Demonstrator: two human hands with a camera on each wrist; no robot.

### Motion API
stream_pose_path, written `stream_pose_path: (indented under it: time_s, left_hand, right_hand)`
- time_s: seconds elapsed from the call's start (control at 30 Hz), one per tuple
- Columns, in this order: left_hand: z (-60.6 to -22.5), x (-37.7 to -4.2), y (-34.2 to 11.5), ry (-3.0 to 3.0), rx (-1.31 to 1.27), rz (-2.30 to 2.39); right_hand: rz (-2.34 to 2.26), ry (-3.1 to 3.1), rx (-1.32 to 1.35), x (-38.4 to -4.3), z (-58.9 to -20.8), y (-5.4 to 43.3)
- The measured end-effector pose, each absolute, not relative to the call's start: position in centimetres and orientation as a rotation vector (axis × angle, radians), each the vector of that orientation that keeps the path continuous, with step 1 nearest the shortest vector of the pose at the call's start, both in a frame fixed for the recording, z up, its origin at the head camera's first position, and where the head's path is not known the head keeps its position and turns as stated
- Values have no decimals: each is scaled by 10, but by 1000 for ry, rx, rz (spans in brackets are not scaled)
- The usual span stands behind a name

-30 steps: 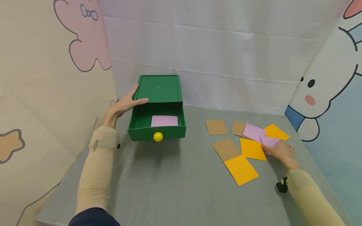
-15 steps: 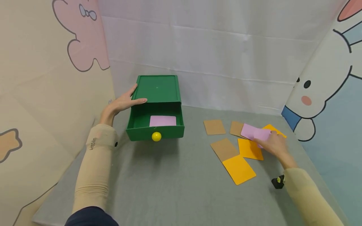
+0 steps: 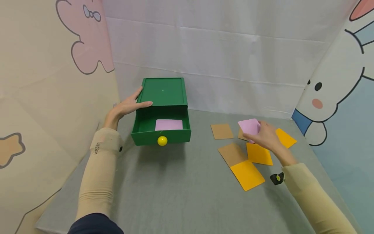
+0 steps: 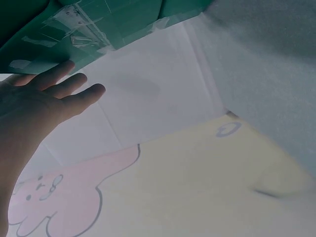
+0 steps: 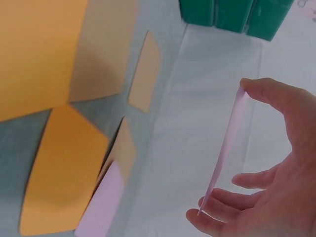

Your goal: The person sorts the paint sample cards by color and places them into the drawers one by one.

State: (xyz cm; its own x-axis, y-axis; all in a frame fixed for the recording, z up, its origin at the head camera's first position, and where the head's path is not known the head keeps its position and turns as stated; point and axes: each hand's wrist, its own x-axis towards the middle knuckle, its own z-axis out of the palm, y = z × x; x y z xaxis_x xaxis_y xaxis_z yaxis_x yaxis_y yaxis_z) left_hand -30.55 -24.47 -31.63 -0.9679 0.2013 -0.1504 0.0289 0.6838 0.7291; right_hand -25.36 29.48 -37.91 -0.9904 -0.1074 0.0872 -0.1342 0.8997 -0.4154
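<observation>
My right hand [image 3: 264,135] holds a lilac card [image 3: 248,126] by its edges, thumb on one side and fingertips on the other, above the cards at the right. Another lilac card [image 5: 102,202] lies partly over a brown card [image 5: 129,148] in the right wrist view. At the back left stands a green drawer box [image 3: 163,91], its drawer [image 3: 146,139] pulled out by a yellow knob [image 3: 162,140] side. A lilac card [image 3: 168,124] lies inside. My left hand [image 3: 127,105] rests against the box's left side, fingers straight, thumb over the top front edge.
Several orange cards [image 3: 247,175] and brown cards [image 3: 222,131] lie on the grey table [image 3: 181,195], some touching or overlapping. A white cloth wall [image 3: 219,65] stands behind, with printed walls at left [image 3: 58,107] and right [image 3: 347,139].
My right hand has lifted a lilac card from the right-hand pile and moved it left, uncovering more of the far orange card. My left hand and the drawer box stay in place.
</observation>
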Motion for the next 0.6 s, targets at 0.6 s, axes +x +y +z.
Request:
stream_pose_path:
  time_s: [0.6]
  left_hand:
    - [-314,-305,-243,2662,203,1175]
  right_hand:
    - [684,-2955,471,-257,-343,236]
